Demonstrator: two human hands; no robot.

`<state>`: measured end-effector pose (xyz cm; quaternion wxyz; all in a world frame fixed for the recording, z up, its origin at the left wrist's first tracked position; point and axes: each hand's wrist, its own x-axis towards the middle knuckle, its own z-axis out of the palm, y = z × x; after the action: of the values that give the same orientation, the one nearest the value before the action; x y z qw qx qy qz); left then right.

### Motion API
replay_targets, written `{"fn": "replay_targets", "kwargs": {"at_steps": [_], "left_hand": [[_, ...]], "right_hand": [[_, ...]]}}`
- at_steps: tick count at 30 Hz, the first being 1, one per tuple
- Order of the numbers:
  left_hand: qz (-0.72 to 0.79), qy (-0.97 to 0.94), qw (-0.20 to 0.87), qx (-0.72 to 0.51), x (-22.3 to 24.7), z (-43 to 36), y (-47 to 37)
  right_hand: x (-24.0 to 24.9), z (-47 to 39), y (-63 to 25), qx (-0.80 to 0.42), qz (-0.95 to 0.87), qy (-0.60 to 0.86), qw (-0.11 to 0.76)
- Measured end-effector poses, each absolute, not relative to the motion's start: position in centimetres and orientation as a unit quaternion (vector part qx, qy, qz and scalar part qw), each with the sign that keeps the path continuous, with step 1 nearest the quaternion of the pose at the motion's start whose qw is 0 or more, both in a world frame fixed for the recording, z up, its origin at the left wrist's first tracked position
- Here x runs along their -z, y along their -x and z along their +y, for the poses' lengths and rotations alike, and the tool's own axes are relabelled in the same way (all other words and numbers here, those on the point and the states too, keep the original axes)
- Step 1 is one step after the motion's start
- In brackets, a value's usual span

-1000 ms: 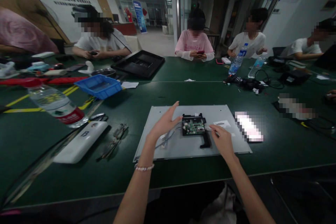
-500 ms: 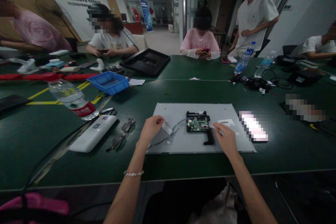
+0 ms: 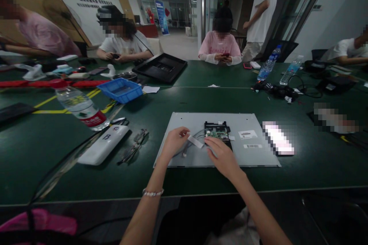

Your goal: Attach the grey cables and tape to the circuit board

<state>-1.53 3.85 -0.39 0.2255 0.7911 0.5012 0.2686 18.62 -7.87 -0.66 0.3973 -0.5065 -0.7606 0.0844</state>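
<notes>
My left hand (image 3: 176, 142) is closed in a pinch on one end of a short white strip (image 3: 195, 141) that looks like tape. My right hand (image 3: 222, 155) is at the strip's other end, fingers stretched out and thumb apart; whether its fingertips touch the strip is unclear. Under and beyond the hands, a green circuit board (image 3: 217, 133) in a black frame lies on a flat grey metal panel (image 3: 184, 119). Grey cables (image 3: 198, 133) run leftward from the board, partly behind the strip and my left hand. Two white labels, one printed (image 3: 247, 134), are on the panel's right part.
Right of the panel lies a lit phone (image 3: 278, 138). To the left are a bundle of thin wires (image 3: 133, 147), a white power bank (image 3: 103, 145), a water bottle (image 3: 82, 107) and a blue tray (image 3: 120, 95). A black monitor casing (image 3: 161, 68) and several people are across the table.
My right hand has moved left from the board's right side to the strip. My left hand has shifted right with the strip. A standing person at the back has turned and moved left.
</notes>
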Motion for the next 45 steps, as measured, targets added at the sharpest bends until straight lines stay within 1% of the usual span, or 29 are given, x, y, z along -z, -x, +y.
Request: {"fn": "replay_targets", "kwargs": {"at_steps": [2,4,6,8,12,16,18,23,32,37,41,45], "left_hand": [[0.508,-0.789,0.225,-0.263,0.6,3.8,1.6],[0.513,-0.783,0.196,-0.291,0.2,3.2,1.5],[0.518,-0.776,0.132,-0.335,-0.4,1.9,1.1],[0.526,-0.772,0.067,-0.35,-1.0,0.1,0.4],[0.509,-0.824,0.038,-0.244,-1.0,-3.2,-0.9],[0.527,-0.831,0.011,-0.178,-0.2,-3.8,-1.6],[0.537,-0.829,0.005,-0.156,0.1,-3.4,-1.6],[0.577,-0.807,0.006,-0.127,0.5,-2.8,-1.9],[0.601,-0.785,0.0,-0.152,1.9,-3.2,-2.9],[0.606,-0.78,0.02,-0.154,1.8,-2.8,-2.7],[0.594,-0.786,0.04,-0.166,1.6,-2.6,-2.5],[0.566,-0.792,0.041,-0.224,1.4,-2.4,-2.5]], "right_hand": [[0.6,-7.6,-17.5,-0.084,-0.79,0.491,0.358],[0.8,-7.5,-16.7,-0.083,-0.81,0.482,0.325],[1.1,-7.5,-16.3,-0.081,-0.818,0.481,0.305],[1.3,-7.6,-16.0,-0.086,-0.82,0.483,0.294],[1.4,-7.9,-15.8,-0.099,-0.825,0.472,0.295],[1.3,-7.8,-15.9,-0.082,-0.812,0.477,0.326],[1.4,-7.7,-15.9,-0.076,-0.81,0.481,0.326],[1.7,-8.0,-15.8,-0.093,-0.817,0.492,0.287],[2.5,-9.2,-15.7,-0.104,-0.821,0.475,0.299],[2.5,-9.6,-15.7,-0.114,-0.817,0.484,0.292],[1.7,-10.1,-16.6,-0.135,-0.8,0.492,0.316],[1.2,-10.0,-20.3,-0.12,-0.749,0.546,0.356]]}}
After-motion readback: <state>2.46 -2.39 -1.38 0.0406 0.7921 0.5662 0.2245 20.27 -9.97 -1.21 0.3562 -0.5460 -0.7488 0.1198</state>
